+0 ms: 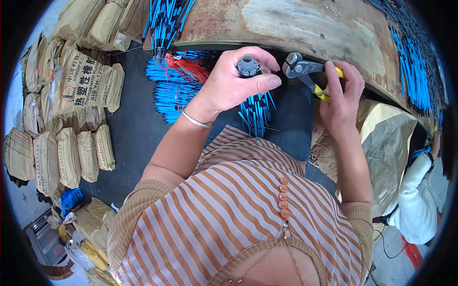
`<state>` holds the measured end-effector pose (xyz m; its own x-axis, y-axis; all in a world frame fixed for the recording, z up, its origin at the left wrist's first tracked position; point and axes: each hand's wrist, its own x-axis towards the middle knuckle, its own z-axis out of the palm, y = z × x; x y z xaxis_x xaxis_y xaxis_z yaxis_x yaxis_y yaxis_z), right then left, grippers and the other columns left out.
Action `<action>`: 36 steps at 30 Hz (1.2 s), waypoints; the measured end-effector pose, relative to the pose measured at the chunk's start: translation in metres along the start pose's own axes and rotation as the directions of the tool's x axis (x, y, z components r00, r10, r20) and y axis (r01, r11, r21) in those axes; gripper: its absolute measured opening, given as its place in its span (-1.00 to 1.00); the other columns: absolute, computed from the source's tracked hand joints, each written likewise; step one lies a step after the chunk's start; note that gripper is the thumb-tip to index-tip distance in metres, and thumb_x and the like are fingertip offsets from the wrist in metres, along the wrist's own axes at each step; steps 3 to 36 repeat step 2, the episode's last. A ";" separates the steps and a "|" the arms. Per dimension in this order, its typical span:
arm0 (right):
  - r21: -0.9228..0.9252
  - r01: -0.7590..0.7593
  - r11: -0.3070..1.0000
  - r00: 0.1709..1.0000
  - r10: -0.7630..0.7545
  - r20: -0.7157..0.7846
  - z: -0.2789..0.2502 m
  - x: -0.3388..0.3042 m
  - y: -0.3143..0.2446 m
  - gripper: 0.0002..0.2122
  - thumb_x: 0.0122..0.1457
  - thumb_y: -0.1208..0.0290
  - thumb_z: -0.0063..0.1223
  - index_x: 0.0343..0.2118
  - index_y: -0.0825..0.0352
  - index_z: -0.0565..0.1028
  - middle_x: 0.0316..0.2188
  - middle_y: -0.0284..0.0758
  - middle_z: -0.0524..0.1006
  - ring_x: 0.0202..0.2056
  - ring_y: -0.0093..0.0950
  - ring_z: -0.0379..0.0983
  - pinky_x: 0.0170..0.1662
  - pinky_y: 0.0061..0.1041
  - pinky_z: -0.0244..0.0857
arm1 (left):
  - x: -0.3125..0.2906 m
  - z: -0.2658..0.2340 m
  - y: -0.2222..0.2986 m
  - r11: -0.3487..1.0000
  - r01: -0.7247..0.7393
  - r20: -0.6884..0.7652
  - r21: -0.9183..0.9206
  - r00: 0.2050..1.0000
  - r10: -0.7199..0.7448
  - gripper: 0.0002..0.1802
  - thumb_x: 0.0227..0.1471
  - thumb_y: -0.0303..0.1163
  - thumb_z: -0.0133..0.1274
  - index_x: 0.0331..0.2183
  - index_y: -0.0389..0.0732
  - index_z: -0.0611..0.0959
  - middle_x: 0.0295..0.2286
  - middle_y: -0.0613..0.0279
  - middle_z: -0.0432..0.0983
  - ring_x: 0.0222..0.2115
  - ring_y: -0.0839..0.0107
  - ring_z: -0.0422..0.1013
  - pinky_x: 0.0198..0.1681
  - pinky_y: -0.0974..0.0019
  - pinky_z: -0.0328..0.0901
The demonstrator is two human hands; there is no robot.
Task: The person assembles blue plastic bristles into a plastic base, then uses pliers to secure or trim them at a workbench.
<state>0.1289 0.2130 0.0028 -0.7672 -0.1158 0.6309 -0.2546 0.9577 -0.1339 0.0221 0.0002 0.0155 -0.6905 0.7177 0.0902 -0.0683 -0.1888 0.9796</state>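
Note:
My left hand (230, 80) is closed around a grey round plastic fitting (247, 66) with a notched rim and a hole in its middle. A thin wire shows beside the fitting, by my thumb. Below this hand a bunch of blue sticks with black ends (257, 114) lies over my lap; whether it joins the fitting is hidden. My right hand (342, 97) grips end-cutting pliers (300, 67) with yellow and black handles. Their metal head points toward my left hand, apart from the fitting. The handles are spread somewhat.
A worn wooden table (305, 24) spans the far side, with blue sticks (410, 71) at its right. More blue bundles (176, 97) and red strings (191, 69) lie left of my hands. Brown paper sacks (88, 81) are stacked at left; a crumpled paper sack (386, 138) stands right.

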 end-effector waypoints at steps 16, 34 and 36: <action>-0.126 0.118 0.985 0.993 -0.117 0.011 -0.004 0.006 0.003 -0.40 -0.14 0.76 -0.11 0.05 0.17 0.29 -0.01 -0.22 0.23 -0.06 -0.24 0.23 0.02 -0.25 0.12 | -0.001 0.001 0.000 1.000 -0.014 -0.006 -0.005 1.000 0.014 -0.81 -0.13 -0.46 0.16 -0.41 -0.32 0.55 -0.61 0.26 0.48 -0.57 0.58 0.39 -0.49 0.50 0.30; -0.126 0.118 0.985 0.993 -0.117 0.011 -0.004 0.006 0.003 -0.40 -0.14 0.76 -0.11 0.05 0.17 0.29 -0.01 -0.22 0.23 -0.06 -0.24 0.23 0.02 -0.25 0.12 | -0.001 0.001 0.000 1.000 -0.014 -0.006 -0.005 1.000 0.014 -0.81 -0.13 -0.46 0.16 -0.41 -0.32 0.55 -0.61 0.26 0.48 -0.57 0.58 0.39 -0.49 0.50 0.30; -0.126 0.118 0.985 0.993 -0.117 0.011 -0.004 0.006 0.003 -0.40 -0.14 0.76 -0.11 0.05 0.17 0.29 -0.01 -0.22 0.23 -0.06 -0.24 0.23 0.02 -0.25 0.12 | -0.001 0.001 0.000 1.000 -0.014 -0.006 -0.005 1.000 0.014 -0.81 -0.13 -0.46 0.16 -0.41 -0.32 0.55 -0.61 0.26 0.48 -0.57 0.58 0.39 -0.49 0.50 0.30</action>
